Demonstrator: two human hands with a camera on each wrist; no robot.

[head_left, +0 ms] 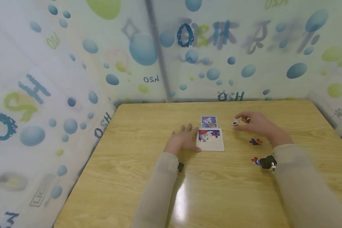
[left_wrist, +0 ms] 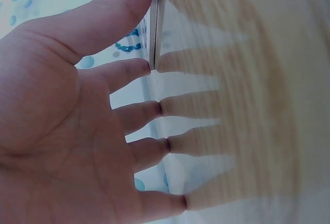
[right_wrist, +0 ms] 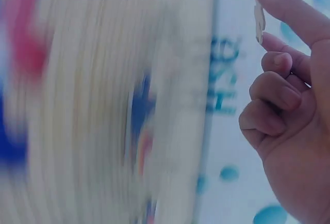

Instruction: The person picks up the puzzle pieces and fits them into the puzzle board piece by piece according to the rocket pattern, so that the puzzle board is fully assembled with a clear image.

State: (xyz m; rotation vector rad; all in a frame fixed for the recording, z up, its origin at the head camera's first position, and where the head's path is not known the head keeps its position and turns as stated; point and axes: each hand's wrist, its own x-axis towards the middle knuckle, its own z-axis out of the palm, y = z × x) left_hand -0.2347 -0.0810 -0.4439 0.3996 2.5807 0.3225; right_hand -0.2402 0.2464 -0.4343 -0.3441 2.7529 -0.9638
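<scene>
My right hand pinches a small, mostly white jigsaw piece between thumb and index finger, raised off the table. In the right wrist view the piece appears edge-on, and the other fingers are curled towards the palm. A square jigsaw tray lies to the left, its upper part filled with picture pieces and its lower part bare. Fingers spread, my left hand rests beside it, thumb and index finger touching its left edge. The left wrist view shows that tray edge end-on.
A square picture card lies just behind the tray. To the right are a purple and orange jigsaw piece and a red and blue piece, the latter near the right wrist's camera. A patterned wall borders the wooden table.
</scene>
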